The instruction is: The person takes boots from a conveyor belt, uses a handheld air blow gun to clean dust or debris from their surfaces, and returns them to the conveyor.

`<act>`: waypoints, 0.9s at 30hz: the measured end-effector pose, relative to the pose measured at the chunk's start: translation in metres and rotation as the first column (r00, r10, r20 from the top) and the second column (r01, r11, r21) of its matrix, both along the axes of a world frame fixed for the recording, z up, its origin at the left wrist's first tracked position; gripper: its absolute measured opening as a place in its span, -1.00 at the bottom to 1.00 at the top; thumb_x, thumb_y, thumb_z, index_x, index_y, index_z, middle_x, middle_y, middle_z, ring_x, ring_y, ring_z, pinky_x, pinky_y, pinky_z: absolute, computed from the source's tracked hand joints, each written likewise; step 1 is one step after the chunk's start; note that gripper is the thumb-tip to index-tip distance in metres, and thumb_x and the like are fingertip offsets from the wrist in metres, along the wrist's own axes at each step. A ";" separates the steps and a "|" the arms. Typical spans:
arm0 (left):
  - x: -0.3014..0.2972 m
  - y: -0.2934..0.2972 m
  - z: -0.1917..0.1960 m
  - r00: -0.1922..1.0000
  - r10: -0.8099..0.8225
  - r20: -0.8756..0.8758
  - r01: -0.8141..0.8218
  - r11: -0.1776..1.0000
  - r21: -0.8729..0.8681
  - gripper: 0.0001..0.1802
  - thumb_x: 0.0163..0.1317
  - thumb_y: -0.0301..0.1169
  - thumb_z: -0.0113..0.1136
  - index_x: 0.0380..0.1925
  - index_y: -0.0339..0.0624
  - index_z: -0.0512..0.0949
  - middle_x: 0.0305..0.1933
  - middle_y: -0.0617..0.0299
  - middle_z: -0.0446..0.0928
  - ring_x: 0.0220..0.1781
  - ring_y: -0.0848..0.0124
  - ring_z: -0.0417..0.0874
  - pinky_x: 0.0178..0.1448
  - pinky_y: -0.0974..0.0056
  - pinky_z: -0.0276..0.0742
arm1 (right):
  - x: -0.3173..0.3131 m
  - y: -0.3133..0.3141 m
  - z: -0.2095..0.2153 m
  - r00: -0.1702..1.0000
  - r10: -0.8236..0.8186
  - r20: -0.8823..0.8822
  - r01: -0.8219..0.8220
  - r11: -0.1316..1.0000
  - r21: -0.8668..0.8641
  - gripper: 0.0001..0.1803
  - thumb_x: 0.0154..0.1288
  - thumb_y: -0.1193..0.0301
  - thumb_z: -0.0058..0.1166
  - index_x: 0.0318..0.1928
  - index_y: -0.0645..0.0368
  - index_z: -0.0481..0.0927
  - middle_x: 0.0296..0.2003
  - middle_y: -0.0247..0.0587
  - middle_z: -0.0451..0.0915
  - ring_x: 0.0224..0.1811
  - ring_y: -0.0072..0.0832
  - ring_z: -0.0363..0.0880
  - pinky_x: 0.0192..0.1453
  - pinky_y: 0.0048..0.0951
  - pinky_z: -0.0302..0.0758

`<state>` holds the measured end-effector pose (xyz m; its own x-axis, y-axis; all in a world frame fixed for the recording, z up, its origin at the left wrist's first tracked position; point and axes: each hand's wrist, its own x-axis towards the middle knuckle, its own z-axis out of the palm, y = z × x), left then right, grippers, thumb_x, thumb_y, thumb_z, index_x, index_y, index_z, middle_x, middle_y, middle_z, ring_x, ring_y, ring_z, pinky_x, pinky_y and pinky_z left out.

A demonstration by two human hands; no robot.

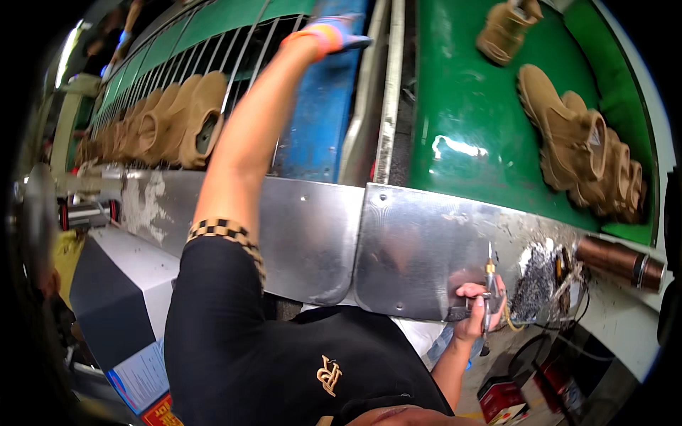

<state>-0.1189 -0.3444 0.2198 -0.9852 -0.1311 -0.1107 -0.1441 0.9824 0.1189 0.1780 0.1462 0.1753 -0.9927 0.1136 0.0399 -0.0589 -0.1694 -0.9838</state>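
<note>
My left hand (330, 35), in a blue glove with an orange cuff, reaches far forward over the blue metal strip (312, 128). Its fingers look stretched apart, and I see nothing in them. My bare right hand (474, 312) is closed around a slim metal spray gun (490, 284) with a brass collar and thin nozzle pointing away from me. It is held over the near edge of the steel ledge (419, 248). Tan suede boots (568, 135) lie grouped on the green belt (462, 92) at the right, with a single boot (506, 35) farther off.
More tan boots (170, 117) stand in a row on the wire rack (241, 53) at left. A copper-coloured flask (614, 259) lies at the ledge's right end, beside a dark crusted patch (536, 280). A grey-and-white carton (128, 284) stands at lower left. Metal rails (387, 92) flank the belt.
</note>
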 end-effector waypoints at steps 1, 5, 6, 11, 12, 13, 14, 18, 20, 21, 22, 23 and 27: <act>0.036 -0.038 0.014 0.990 0.132 0.040 -0.135 0.989 0.062 0.04 0.09 0.33 0.16 0.42 -0.10 0.19 0.44 -0.08 0.26 0.46 0.00 0.27 0.48 0.05 0.22 | 0.000 0.001 -0.002 1.000 0.022 -0.018 -0.022 1.000 0.012 -0.35 0.24 0.44 -0.01 0.26 0.56 0.14 -0.44 -0.08 0.54 -0.41 -0.34 0.53 -0.20 -0.26 0.56; 0.187 -0.240 0.021 0.816 0.567 -0.108 -0.577 0.799 -0.170 0.25 -0.18 0.48 0.23 0.41 -0.13 0.21 0.40 -0.10 0.31 0.42 -0.01 0.32 0.45 0.06 0.26 | -0.007 0.003 -0.002 0.994 0.111 -0.020 -0.112 0.993 -0.032 -0.33 0.25 0.46 -0.06 0.31 0.54 0.08 -0.44 -0.12 0.51 -0.38 -0.35 0.51 -0.18 -0.30 0.53; 0.211 -0.278 0.002 0.744 0.664 -0.070 -0.667 0.737 -0.109 0.28 -0.21 0.50 0.23 0.42 -0.11 0.20 0.40 -0.08 0.32 0.42 0.01 0.34 0.46 0.08 0.25 | -0.008 0.002 -0.001 0.993 0.114 -0.009 -0.114 0.992 -0.044 -0.33 0.26 0.46 -0.07 0.31 0.54 0.08 -0.44 -0.13 0.51 -0.38 -0.35 0.51 -0.18 -0.31 0.53; 0.232 -0.240 -0.053 0.562 0.827 0.018 -0.816 0.558 -0.151 0.21 -0.11 0.32 0.28 0.51 0.18 -0.01 0.58 0.17 0.00 0.59 -0.02 -0.09 0.56 -0.15 -0.12 | -0.005 0.000 0.004 0.995 0.097 -0.013 -0.097 0.995 0.009 -0.32 0.28 0.47 -0.09 0.35 0.50 0.05 -0.44 -0.16 0.51 -0.36 -0.39 0.49 -0.16 -0.33 0.51; 0.231 -0.242 -0.051 0.551 0.834 0.015 -0.826 0.548 -0.127 0.21 -0.12 0.30 0.31 0.51 0.17 -0.01 0.58 0.16 0.01 0.59 -0.02 -0.07 0.56 -0.15 -0.12 | -0.005 0.001 0.002 0.995 0.100 -0.016 -0.100 0.995 -0.018 -0.33 0.28 0.48 -0.09 0.34 0.51 0.06 -0.43 -0.15 0.51 -0.36 -0.38 0.50 -0.14 -0.32 0.51; 0.229 -0.243 -0.046 0.542 0.840 0.013 -0.835 0.540 -0.103 0.22 -0.13 0.28 0.34 0.51 0.17 -0.01 0.57 0.16 0.02 0.59 -0.03 -0.06 0.56 -0.15 -0.11 | -0.006 0.001 0.000 0.995 0.101 -0.019 -0.102 0.994 -0.044 -0.35 0.28 0.49 -0.09 0.33 0.52 0.07 -0.43 -0.14 0.52 -0.36 -0.37 0.51 -0.12 -0.31 0.51; 0.228 -0.241 -0.042 0.532 0.846 0.014 -0.843 0.532 -0.081 0.23 -0.15 0.26 0.36 0.51 0.17 -0.01 0.57 0.16 0.03 0.58 -0.04 -0.05 0.56 -0.14 -0.11 | -0.006 0.000 -0.001 0.994 0.103 -0.019 -0.104 0.992 -0.069 -0.36 0.27 0.51 -0.08 0.32 0.52 0.08 -0.43 -0.13 0.53 -0.36 -0.36 0.52 -0.10 -0.30 0.51; 0.224 -0.229 -0.040 0.563 0.825 -0.058 -0.826 0.564 -0.004 0.17 -0.24 0.26 0.44 0.39 0.03 0.20 0.45 0.02 0.23 0.49 -0.03 0.20 0.47 -0.04 0.21 | -0.003 0.005 -0.004 0.996 0.091 0.009 -0.090 0.992 -0.089 -0.38 0.30 0.53 -0.10 0.34 0.45 0.10 -0.41 -0.13 0.54 -0.35 -0.36 0.52 -0.08 -0.29 0.52; 0.227 -0.211 -0.040 0.609 0.750 -0.258 -0.789 0.607 -0.097 0.16 -0.28 0.24 0.48 0.31 -0.11 0.26 0.31 -0.11 0.35 0.34 -0.04 0.38 0.35 -0.03 0.38 | -0.003 0.005 -0.006 0.994 0.108 -0.024 -0.110 0.992 -0.070 -0.41 0.32 0.51 -0.09 0.33 0.42 0.13 -0.40 -0.16 0.54 -0.34 -0.38 0.53 -0.09 -0.28 0.54; 0.223 -0.183 -0.029 0.673 0.694 -0.256 -0.737 0.657 -0.158 0.11 -0.24 0.18 0.49 0.31 -0.10 0.27 0.28 -0.13 0.37 0.31 -0.07 0.40 0.32 -0.03 0.42 | -0.002 0.005 -0.002 0.994 0.107 -0.021 -0.108 0.992 -0.063 -0.42 0.32 0.51 -0.09 0.32 0.42 0.14 -0.40 -0.16 0.54 -0.34 -0.38 0.54 -0.11 -0.28 0.55; 0.228 -0.164 -0.020 0.751 0.605 -0.265 -0.657 0.724 -0.208 0.06 -0.18 0.11 0.49 0.30 -0.10 0.27 0.26 -0.16 0.36 0.30 -0.12 0.40 0.29 -0.03 0.44 | -0.003 0.005 0.001 0.993 0.120 -0.018 -0.121 0.990 -0.067 -0.42 0.32 0.51 -0.08 0.31 0.43 0.15 -0.40 -0.17 0.54 -0.34 -0.39 0.54 -0.12 -0.29 0.55; 0.231 -0.145 -0.015 0.788 0.529 -0.316 -0.602 0.771 -0.209 0.04 -0.17 0.06 0.50 0.30 -0.10 0.27 0.26 -0.16 0.36 0.29 -0.12 0.40 0.30 -0.03 0.43 | -0.005 0.006 0.001 0.992 0.123 -0.023 -0.124 0.990 -0.070 -0.43 0.33 0.50 -0.08 0.30 0.43 0.16 -0.40 -0.17 0.54 -0.34 -0.40 0.54 -0.13 -0.29 0.55; 0.233 -0.079 0.012 0.891 0.253 -0.378 -0.334 0.928 -0.165 -0.01 -0.20 -0.11 0.54 0.29 -0.09 0.29 0.22 -0.14 0.36 0.26 -0.08 0.37 0.34 0.02 0.36 | -0.005 0.009 0.000 0.993 0.122 -0.005 -0.122 0.991 -0.057 -0.42 0.31 0.48 -0.05 0.30 0.44 0.17 -0.40 -0.18 0.55 -0.33 -0.40 0.55 -0.13 -0.31 0.56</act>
